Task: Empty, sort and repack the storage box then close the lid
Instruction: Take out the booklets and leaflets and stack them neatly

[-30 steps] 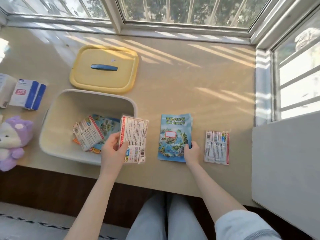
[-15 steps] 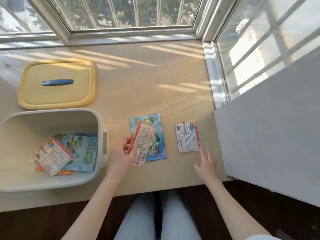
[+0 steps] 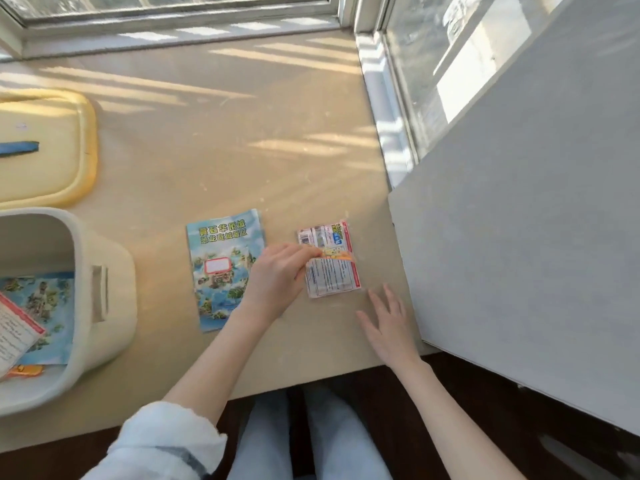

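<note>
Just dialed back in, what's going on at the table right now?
A person is sorting items out of the storage box. The left hand pinches a packet just over a second packet lying on the table; the right hand rests open beside them. A blue booklet lies to their left. The box holds a map booklet and a red-edged packet, so it is not yet emptied, and the yellow lid lies off, behind it.

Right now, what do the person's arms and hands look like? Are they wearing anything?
The left arm has a soft whitish sleeve bunched near the elbow, with a grey band. No sleeve shows on the right arm. The left hand and right hand are bare: no gloves, rings or watch.
</note>
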